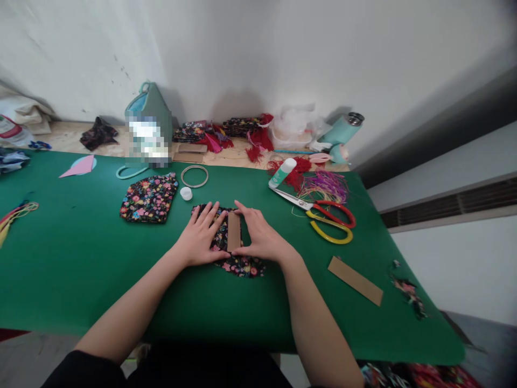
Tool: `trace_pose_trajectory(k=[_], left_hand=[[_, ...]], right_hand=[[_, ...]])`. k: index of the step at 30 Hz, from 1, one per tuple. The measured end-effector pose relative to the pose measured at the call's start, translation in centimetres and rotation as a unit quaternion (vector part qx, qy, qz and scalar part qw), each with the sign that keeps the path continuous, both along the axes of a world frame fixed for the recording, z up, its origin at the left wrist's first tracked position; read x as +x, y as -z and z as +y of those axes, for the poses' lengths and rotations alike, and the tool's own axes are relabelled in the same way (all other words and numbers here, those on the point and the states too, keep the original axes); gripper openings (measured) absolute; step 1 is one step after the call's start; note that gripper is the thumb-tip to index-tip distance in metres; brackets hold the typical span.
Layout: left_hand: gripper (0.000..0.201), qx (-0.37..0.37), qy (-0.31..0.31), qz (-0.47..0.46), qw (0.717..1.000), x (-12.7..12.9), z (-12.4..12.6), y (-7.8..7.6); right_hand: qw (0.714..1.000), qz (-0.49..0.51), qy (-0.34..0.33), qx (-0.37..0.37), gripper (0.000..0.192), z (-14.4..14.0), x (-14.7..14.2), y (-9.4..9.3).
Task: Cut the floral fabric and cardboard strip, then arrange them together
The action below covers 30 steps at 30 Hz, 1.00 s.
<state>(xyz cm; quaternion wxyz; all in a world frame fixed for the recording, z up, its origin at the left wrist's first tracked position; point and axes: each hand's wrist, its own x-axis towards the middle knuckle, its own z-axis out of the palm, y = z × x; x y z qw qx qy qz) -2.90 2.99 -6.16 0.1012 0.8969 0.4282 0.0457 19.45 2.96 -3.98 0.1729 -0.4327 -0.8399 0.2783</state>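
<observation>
A brown cardboard strip (233, 231) lies on black floral fabric (243, 266) in front of me. My left hand (204, 237) rests flat on the fabric, fingers spread, left of the strip. On the other side my right hand (260, 234) has thumb and fingers apart along the strip's right edge, the thumb at its near end and a fingertip at its far end. Parts of the fabric are hidden beneath both hands. To the left lies a separate floral fabric piece (149, 198), and a small white cap (186, 193) sits between it and my left hand.
Scissors (319, 210) with red and yellow handles lie to the right, beside a glue stick (282, 173) and tassel threads (323, 186). Another cardboard strip (355, 280) is nearer me. A ring (194, 177) lies farther back. A bottle (343, 128) and a bag (155, 105) are by the wall.
</observation>
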Motion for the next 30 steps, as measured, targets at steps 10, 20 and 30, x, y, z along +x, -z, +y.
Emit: trace_pose_trajectory(k=[10, 20, 30], left_hand=[[0.087, 0.045, -0.052, 0.033, 0.997, 0.8, -0.7, -0.6], [0.100, 0.038, -0.044, 0.029, 0.998, 0.6, -0.4, 0.1], [0.104, 0.020, 0.001, 0.020, 1.000, 0.1, -0.4, -0.3]], right_hand=[[1.000, -0.004, 0.007, 0.002, 0.123, 0.2, 0.4, 0.2], [0.999, 0.031, 0.005, 0.008, 0.114, 0.0, 0.4, -0.2], [0.999, -0.019, -0.028, -0.012, 0.117, -0.6, -0.1, -1.1]])
